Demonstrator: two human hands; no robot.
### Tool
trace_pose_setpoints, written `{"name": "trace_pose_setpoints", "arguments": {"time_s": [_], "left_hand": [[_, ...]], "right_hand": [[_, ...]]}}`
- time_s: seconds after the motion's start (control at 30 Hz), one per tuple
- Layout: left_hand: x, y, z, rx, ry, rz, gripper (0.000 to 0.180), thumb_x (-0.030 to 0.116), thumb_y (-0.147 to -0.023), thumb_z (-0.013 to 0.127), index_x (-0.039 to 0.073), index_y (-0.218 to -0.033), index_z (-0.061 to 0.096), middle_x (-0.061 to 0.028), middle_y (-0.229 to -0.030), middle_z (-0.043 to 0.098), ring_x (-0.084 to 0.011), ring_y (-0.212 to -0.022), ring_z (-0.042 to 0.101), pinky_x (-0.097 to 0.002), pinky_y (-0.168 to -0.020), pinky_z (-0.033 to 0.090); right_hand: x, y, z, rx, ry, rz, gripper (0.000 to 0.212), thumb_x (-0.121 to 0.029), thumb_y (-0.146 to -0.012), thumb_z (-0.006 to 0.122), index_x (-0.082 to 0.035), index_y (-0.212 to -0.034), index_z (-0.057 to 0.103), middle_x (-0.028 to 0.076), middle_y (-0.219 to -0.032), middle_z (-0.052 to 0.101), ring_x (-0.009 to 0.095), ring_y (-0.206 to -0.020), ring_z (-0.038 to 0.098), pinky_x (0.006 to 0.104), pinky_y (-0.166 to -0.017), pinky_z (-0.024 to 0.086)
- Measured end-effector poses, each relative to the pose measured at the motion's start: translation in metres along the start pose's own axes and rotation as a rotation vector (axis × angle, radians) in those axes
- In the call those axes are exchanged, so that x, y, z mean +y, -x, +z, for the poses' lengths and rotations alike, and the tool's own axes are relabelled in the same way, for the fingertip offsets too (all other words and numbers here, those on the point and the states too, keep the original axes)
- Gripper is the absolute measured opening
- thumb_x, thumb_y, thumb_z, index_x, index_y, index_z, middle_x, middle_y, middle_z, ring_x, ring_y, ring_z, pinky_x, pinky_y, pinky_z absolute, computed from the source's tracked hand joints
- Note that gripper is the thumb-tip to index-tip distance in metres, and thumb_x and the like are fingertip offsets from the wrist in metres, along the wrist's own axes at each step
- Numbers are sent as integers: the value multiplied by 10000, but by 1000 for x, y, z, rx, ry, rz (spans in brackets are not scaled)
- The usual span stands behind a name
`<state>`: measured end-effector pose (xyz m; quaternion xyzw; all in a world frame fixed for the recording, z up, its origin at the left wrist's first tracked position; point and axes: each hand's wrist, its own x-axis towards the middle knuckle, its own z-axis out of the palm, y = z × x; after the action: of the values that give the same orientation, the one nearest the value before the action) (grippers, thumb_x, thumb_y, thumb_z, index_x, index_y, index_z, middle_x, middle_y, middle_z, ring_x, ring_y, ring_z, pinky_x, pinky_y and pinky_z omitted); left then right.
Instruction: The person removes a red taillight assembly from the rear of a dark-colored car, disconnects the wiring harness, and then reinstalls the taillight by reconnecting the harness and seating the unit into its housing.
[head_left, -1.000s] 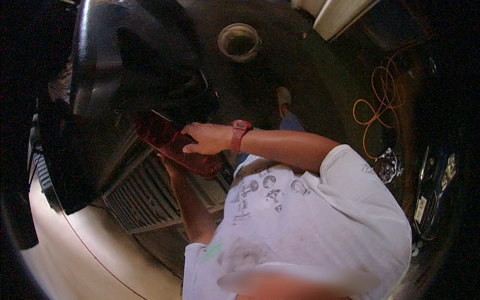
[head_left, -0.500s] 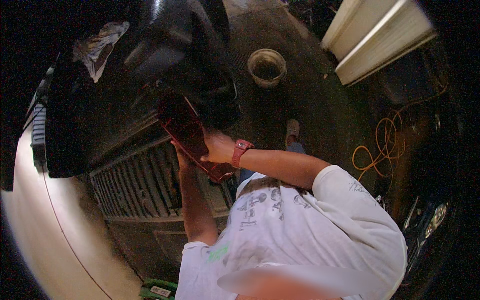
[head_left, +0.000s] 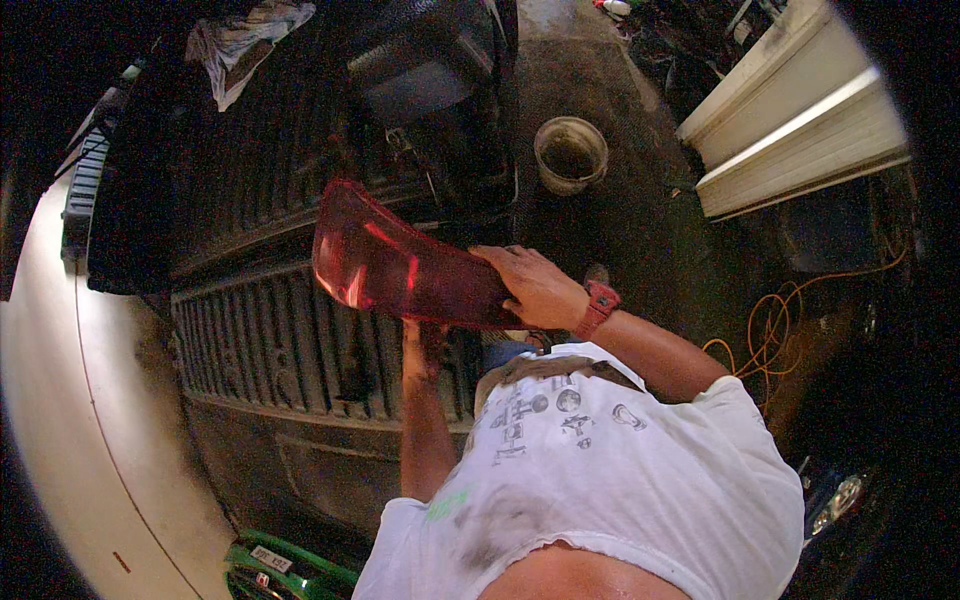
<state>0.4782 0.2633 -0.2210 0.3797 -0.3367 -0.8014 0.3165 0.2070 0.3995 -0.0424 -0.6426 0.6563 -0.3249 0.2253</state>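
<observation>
While left hand and right hand grip a taillight, a bucket stands — contents unclear.

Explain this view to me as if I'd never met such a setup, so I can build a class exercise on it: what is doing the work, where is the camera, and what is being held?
There is no machine here, only a person's two bare hands. The camera sits on the person's head and looks down, so the white T-shirt is the wearer's own. Its wide lens bends straight edges near the rim.

The right hand, with a red watch at its wrist, holds one end of a red light cover, apparently from a vehicle. The left hand is under it, mostly hidden.

Beyond is a dark ribbed panel, perhaps a truck's tailgate. A crumpled pale sheet lies farther off, and a bucket stands on the floor.
</observation>
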Motion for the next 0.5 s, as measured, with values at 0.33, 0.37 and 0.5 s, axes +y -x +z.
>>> {"name": "trace_pose_setpoints", "arguments": {"time_s": [0.33, 0.37, 0.5], "left_hand": [[-4, 28, 38, 99, -531, 216, 692, 284, -952, 765, 56, -1528, 457, -109, -1524, 539, -292, -1370, 532, -434, -1187, 383], [-2, 26, 40, 99, -516, 197, 690, 282, -953, 763, 54, -1528, 457, -110, -1524, 539, -292, -1370, 531, -432, -1187, 382], [16, 30, 58, 118, -508, 107, 680, 272, -958, 755, 46, -1526, 456, -113, -1522, 541, -292, -1371, 530, -428, -1188, 379]], "right_hand": [[31, 23, -1, 216, -149, 122, 714, -135, -867, 815, -55, -1474, 446, 154, -1511, 547, 369, -1382, 517, 456, -1168, 403], [36, 20, -3, 209, -174, 151, 705, -125, -869, 811, -58, -1468, 445, 153, -1515, 544, 365, -1386, 516, 454, -1164, 409], [63, 4, -11, 181, -330, -11, 707, -116, -857, 819, -94, -1463, 455, 152, -1509, 554, 361, -1361, 545, 432, -1143, 439]]}}
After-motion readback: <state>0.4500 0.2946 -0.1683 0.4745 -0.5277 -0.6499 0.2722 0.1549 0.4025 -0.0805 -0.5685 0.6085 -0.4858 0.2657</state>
